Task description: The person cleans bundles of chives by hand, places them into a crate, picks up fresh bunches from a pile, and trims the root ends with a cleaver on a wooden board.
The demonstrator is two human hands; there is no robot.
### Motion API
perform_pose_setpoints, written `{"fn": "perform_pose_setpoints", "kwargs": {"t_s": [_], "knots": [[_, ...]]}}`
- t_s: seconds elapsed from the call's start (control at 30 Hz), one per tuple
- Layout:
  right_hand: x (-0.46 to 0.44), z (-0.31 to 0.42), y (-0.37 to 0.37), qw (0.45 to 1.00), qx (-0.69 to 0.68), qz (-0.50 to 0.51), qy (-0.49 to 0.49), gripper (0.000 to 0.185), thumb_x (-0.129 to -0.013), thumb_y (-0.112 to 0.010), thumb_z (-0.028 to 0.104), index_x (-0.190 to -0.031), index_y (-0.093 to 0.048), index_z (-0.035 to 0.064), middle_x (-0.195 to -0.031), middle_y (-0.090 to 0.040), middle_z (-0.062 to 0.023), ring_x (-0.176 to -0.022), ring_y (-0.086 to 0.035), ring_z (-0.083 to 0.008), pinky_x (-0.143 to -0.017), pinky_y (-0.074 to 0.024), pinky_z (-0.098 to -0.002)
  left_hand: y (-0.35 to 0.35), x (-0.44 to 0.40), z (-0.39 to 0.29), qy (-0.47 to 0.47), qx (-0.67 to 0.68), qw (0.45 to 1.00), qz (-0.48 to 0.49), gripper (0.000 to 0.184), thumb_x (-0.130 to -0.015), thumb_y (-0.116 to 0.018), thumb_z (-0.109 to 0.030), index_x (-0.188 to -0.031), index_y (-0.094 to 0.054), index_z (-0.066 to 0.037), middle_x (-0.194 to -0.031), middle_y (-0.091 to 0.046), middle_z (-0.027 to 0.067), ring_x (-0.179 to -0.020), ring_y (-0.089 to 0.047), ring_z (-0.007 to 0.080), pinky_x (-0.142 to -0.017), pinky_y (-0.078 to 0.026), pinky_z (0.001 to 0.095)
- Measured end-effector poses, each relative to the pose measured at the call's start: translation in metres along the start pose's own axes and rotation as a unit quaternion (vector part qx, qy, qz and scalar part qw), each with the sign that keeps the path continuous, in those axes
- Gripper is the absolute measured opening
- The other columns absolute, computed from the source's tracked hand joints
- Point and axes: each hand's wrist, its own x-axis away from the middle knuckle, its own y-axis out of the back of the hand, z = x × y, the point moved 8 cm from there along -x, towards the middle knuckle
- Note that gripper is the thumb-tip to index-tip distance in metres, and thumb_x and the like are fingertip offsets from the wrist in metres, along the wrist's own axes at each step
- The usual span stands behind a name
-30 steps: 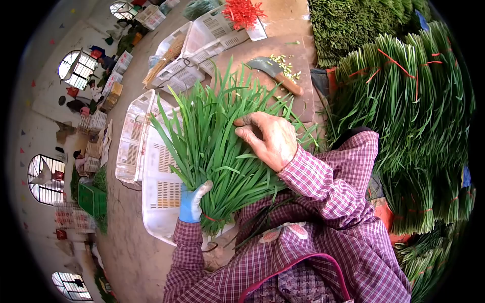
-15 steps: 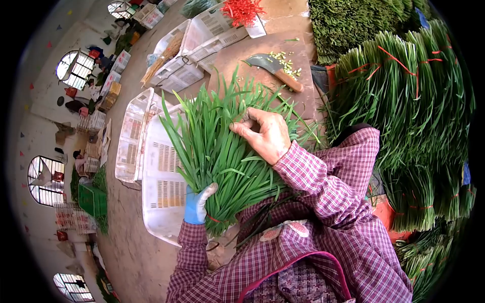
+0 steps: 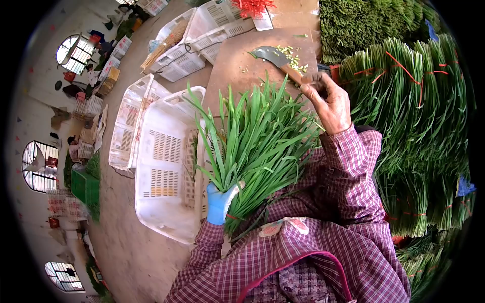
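My left hand (image 3: 221,202), in a blue and white glove, is closed around a bunch of garlic chives (image 3: 257,136) low on its stems, by a red tie. The leaves fan up and to the right. My bare right hand (image 3: 331,103) is raised at the right of the leaves, its fingers curled in toward the thumb. Whatever its fingertips may pinch is too small or blurred to make out. Beyond those fingertips, a knife (image 3: 275,59) with a wooden handle lies on a brown board (image 3: 237,63) among chopped stem bits (image 3: 289,52).
An upright-sided white crate (image 3: 166,113) stands left of the bunch, with another crate (image 3: 125,121) beside it. Further crates (image 3: 177,68) hold straw. Red ties (image 3: 252,7) lie at the top. Tied chive bundles (image 3: 404,96) are stacked on the right.
My right hand has left the leaves and risen to the right, toward the knife handle in view. My left hand still holds the bunch; the whole view has shifted slightly.
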Motion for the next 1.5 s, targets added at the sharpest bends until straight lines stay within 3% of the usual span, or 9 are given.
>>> {"fn": "perform_pose_setpoints", "kwargs": {"t_s": [0.17,0.47,0.83,1.03,1.2,1.3,1.4,1.43,1.5], "knots": [[0.026,0.095,0.003,0.983,-0.037,-0.009,0.18,0.015,-0.083,-0.065,0.009,-0.097,-0.062,0.003,-0.084,-0.067,-0.0102,-0.077,-0.067,-0.0233,-0.07,-0.0523,-0.0335,-0.012,0.001,0.001,0.003,-0.078,0.997,0.016,0.03,-0.076,-0.077,-0.007,-0.102,-0.065,0.002,-0.091,-0.068,0.0054,-0.079,-0.063,0.0111,-0.074,-0.052,0.0251],[0.048,0.068,-0.054,0.981,-0.125,0.137,0.055,0.015,-0.084,-0.064,0.011,-0.093,-0.064,-0.0005,-0.079,-0.067,-0.0177,-0.072,-0.066,-0.0316,-0.065,-0.051,-0.0374,-0.022,0.001,-0.002,-0.007,-0.111,0.993,0.033,0.023,-0.08,-0.07,-0.001,-0.101,-0.065,0.006,-0.089,-0.069,0.0101,-0.072,-0.064,0.0117,-0.062,-0.053,0.0223],[0.06,0.038,-0.086,0.974,-0.072,0.215,-0.031,0.029,-0.079,-0.072,0.026,-0.089,-0.064,0.0,-0.07,-0.069,-0.0118,-0.062,-0.067,-0.0245,-0.059,-0.0499,-0.0357,-0.02,-0.003,0.007,-0.03,-0.126,0.991,0.032,0.028,-0.077,-0.075,-0.007,-0.102,-0.067,0.002,-0.086,-0.069,0.0064,-0.068,-0.06,0.0098,-0.06,-0.05,0.0247],[0.064,0.033,-0.09,0.987,-0.103,0.127,-0.001,0.016,-0.08,-0.069,0.018,-0.081,-0.064,0.0031,-0.07,-0.061,-0.0079,-0.056,-0.057,-0.0184,-0.056,-0.0468,-0.0314,-0.025,-0.002,-0.003,-0.02,-0.145,0.989,0.025,0.027,-0.078,-0.072,-0.002,-0.103,-0.065,0.006,-0.088,-0.069,0.0112,-0.074,-0.065,0.0141,-0.066,-0.054,0.0254],[0.031,-0.013,-0.035,0.887,-0.414,-0.1,-0.176,0.015,-0.09,-0.063,0.025,-0.089,-0.061,0.01,-0.071,-0.058,0.0025,-0.06,-0.051,-0.0067,-0.05,-0.0413,-0.0192,-0.023,-0.003,0.002,-0.008,-0.094,0.995,0.038,0.028,-0.079,-0.068,0.005,-0.105,-0.062,0.011,-0.093,-0.068,0.0178,-0.083,-0.068,0.0202,-0.073,-0.058,0.027],[0.027,-0.011,-0.033,0.731,-0.66,0.005,-0.173,0.03,-0.095,-0.055,0.037,-0.092,-0.059,0.0078,-0.063,-0.053,0.0039,-0.056,-0.05,-0.0078,-0.05,-0.0428,-0.0227,-0.016,-0.008,0.011,-0.01,-0.121,0.992,0.021,0.026,-0.08,-0.067,0.003,-0.105,-0.061,0.01,-0.094,-0.067,0.0165,-0.08,-0.067,0.0191,-0.075,-0.058,0.029],[0.054,0.027,-0.044,0.87,-0.462,0.051,-0.164,0.023,-0.094,-0.059,0.027,-0.097,-0.059,0.0045,-0.072,-0.057,0.0005,-0.065,-0.055,-0.0077,-0.058,-0.0471,-0.0234,-0.011,-0.018,0.052,0.083,0.293,0.95,0.069,0.026,-0.084,-0.066,-0.007,-0.105,-0.061,0.008,-0.094,-0.066,0.0095,-0.08,-0.061,0.0154,-0.076,-0.053,0.0297],[0.064,0.047,-0.052,0.909,-0.398,0.093,-0.084,0.017,-0.09,-0.064,0.019,-0.099,-0.06,0.0045,-0.085,-0.062,-0.0026,-0.07,-0.058,-0.0079,-0.063,-0.0497,-0.0241,-0.013,-0.015,0.047,0.084,0.292,0.95,0.068,0.026,-0.084,-0.066,-0.007,-0.105,-0.061,0.008,-0.094,-0.066,0.0095,-0.08,-0.061,0.0154,-0.076,-0.053,0.0297],[0.083,0.079,-0.07,0.954,-0.234,0.137,0.13,0.021,-0.083,-0.068,0.017,-0.101,-0.06,0.0107,-0.09,-0.061,-0.0029,-0.083,-0.06,-0.016,-0.08,-0.0502,-0.0314,-0.009,-0.008,0.017,-0.02,-0.115,0.993,0.012,0.027,-0.084,-0.067,-0.009,-0.107,-0.062,0.005,-0.095,-0.065,0.0061,-0.082,-0.059,0.0115,-0.074,-0.05,0.0267]]}}
